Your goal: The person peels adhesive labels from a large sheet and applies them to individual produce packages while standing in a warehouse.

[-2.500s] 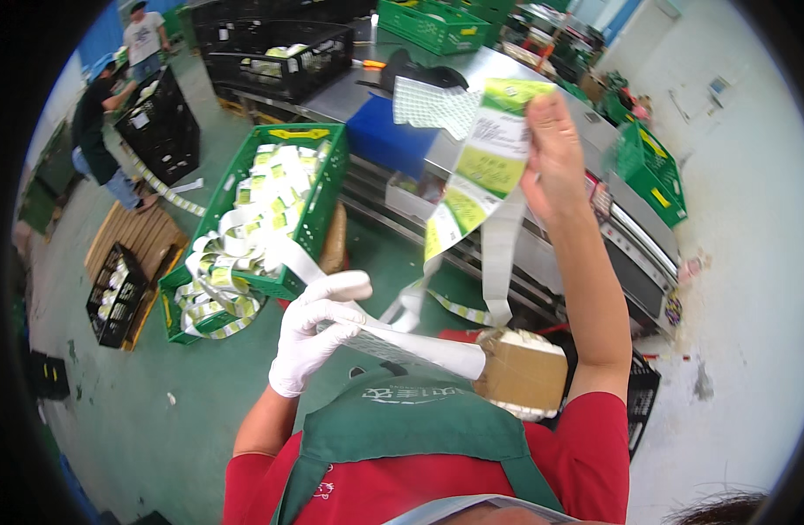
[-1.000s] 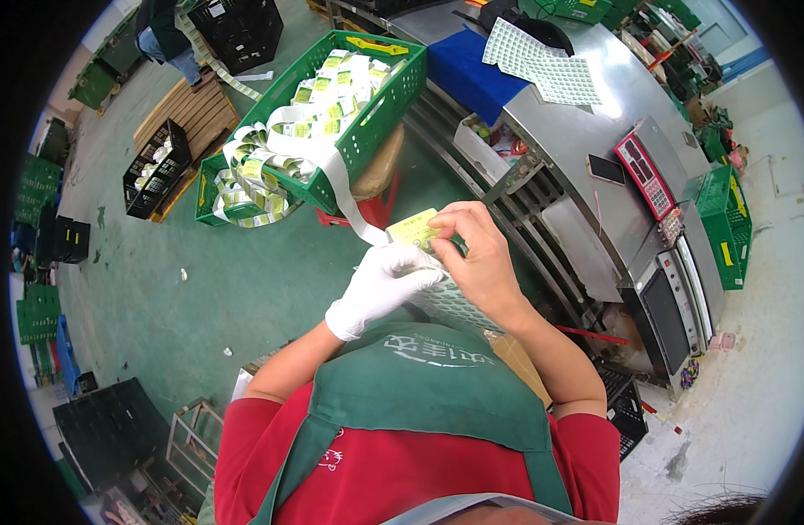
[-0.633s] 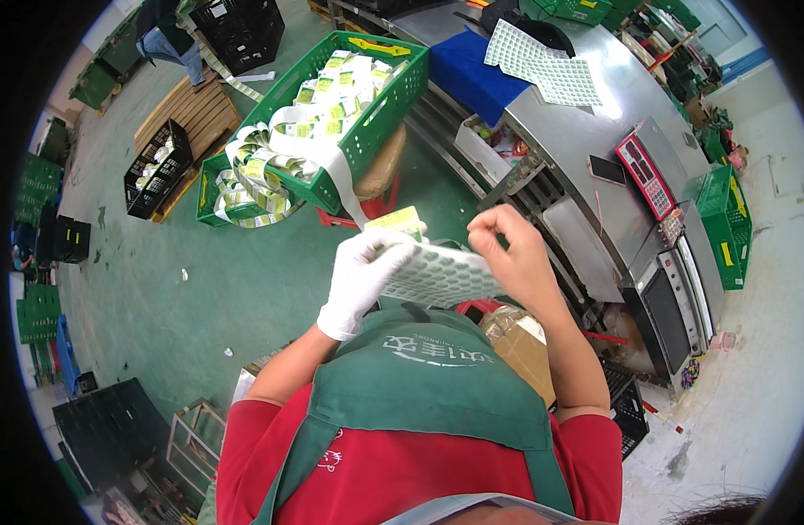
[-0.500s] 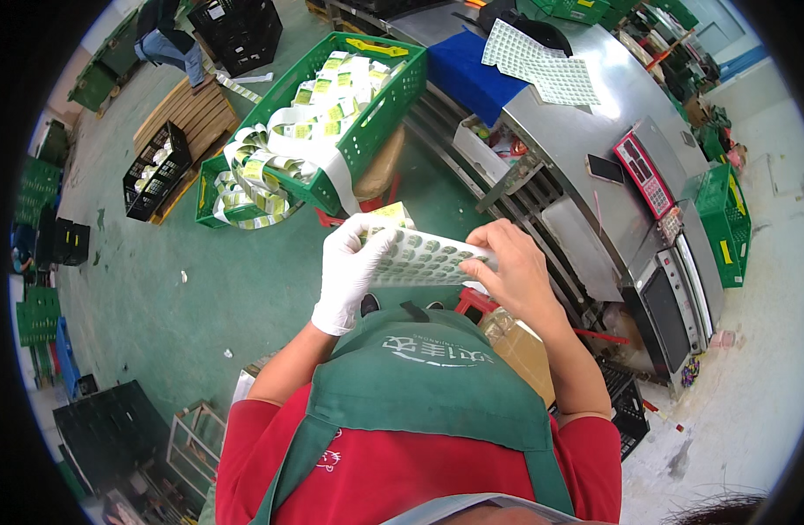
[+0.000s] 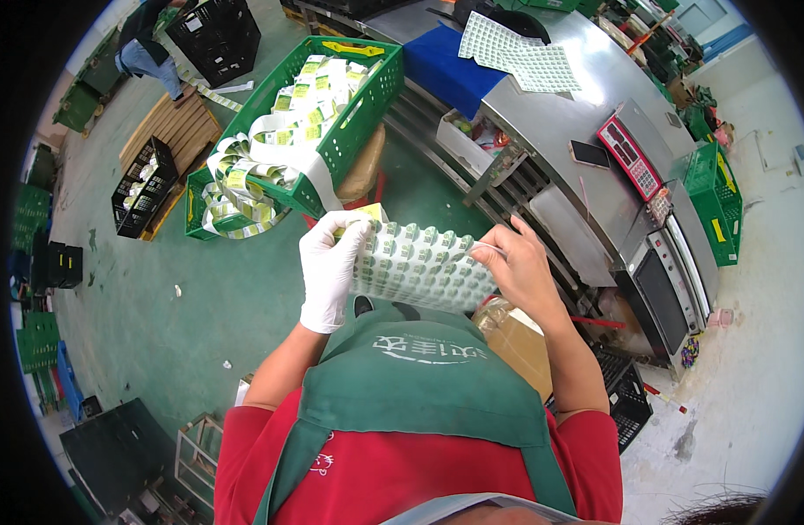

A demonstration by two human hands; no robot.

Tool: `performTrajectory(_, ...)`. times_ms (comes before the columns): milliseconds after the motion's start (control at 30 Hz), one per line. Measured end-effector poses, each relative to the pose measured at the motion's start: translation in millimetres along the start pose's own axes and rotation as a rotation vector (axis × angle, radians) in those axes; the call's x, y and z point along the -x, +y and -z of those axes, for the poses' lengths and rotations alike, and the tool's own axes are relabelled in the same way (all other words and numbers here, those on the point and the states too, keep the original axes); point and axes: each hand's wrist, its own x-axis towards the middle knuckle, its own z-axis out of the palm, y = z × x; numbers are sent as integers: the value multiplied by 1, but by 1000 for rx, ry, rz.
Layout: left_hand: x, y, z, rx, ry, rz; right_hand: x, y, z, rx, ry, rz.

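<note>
Between my hands a sheet of green-and-white stickers [image 5: 419,267] is stretched, its printed rows facing up toward me. My left hand [image 5: 330,262], in a white glove, pinches its left edge. A small yellow-and-white labelled packet [image 5: 373,212] shows just beyond those gloved fingers; whether they hold it too is hidden. At the right edge, my bare right hand [image 5: 514,265] grips the sheet between thumb and fingers. Farther off to the left, a green crate [image 5: 358,131] is heaped with yellow-green labelled packets and white strips [image 5: 310,162] that spill over its near end.
On the right, a metal table [image 5: 542,122] carries more sticker sheets [image 5: 520,57], a blue cloth [image 5: 454,70], a phone [image 5: 589,154] and a red scale [image 5: 629,157]. A black crate [image 5: 146,186] lies by a wooden pallet [image 5: 170,131]. Another person [image 5: 148,52] stands at the far left.
The sheet has tilted and spread, so more of its sticker rows face me. My right hand has turned slightly, and my view has shifted a little to the right.
</note>
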Motion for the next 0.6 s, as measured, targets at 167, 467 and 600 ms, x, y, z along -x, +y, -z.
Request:
performTrajectory(167,0,-12,0,18,15,-44,-1,1,-1,157,102,76)
performTrajectory(467,5,-9,-7,-20,-43,-142,-21,-18,-11,347,308,557)
performTrajectory(600,2,-10,-5,24,-25,-6,-12,-16,-21,422,456,811)
